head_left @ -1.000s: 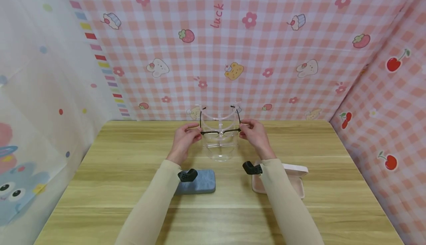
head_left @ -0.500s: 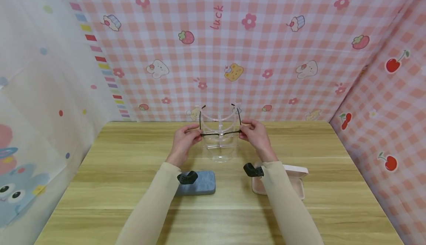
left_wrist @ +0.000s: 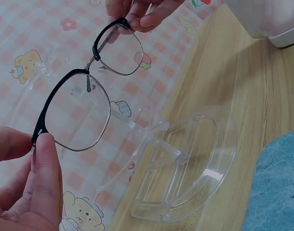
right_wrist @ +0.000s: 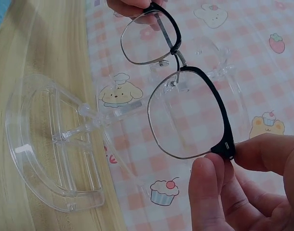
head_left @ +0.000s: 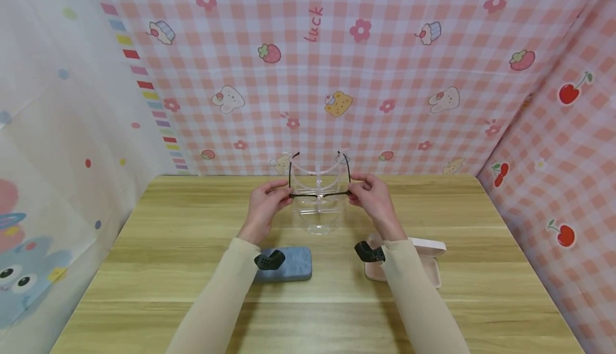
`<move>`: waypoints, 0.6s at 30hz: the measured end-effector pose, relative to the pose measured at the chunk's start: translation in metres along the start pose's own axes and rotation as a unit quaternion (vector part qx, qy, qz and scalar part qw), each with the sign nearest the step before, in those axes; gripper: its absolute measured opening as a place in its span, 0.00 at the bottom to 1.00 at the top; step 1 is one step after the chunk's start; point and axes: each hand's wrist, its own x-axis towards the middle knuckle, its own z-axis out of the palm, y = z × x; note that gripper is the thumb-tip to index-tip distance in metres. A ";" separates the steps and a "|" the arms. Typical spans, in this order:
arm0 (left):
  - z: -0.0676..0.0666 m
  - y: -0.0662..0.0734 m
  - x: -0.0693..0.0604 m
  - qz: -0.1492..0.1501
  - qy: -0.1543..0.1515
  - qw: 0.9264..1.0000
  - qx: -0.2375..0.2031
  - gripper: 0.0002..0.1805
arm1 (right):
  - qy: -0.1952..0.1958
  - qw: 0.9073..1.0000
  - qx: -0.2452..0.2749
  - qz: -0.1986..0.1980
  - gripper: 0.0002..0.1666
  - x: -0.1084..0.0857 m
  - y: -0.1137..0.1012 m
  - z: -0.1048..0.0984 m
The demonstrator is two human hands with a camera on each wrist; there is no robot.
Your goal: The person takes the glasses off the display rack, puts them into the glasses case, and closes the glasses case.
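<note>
A pair of eyeglasses [head_left: 308,195] with black upper rims and thin metal lower rims is held up between both hands. At its left front corner, my left hand [head_left: 264,204] pinches the frame between thumb and fingers. My right hand [head_left: 374,200] pinches the opposite corner. Both temples are unfolded and point toward the back wall. A clear plastic glasses stand [head_left: 318,230] is upright on the table right behind and below the eyeglasses. In the left wrist view the stand's curved base [left_wrist: 219,178] shows beneath the lenses. Whether the temples touch the stand I cannot tell.
A blue glasses case [head_left: 295,264], closed, lies beneath the left forearm. An opened pale pink case [head_left: 431,272] sits partly hidden under the right forearm. The wooden table [head_left: 332,316] ends at a checked cloth wall [head_left: 308,81] behind the stand.
The eyeglasses have come slightly lower and nearer, their front tipping so the lenses look narrower from above. My right hand has shifted a little to the right; both hands keep their pinch.
</note>
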 end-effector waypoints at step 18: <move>-0.004 -0.007 -0.019 0.009 0.003 1.000 -0.028 0.18 | -0.008 0.999 -0.030 -0.006 0.23 -0.021 0.005 -0.002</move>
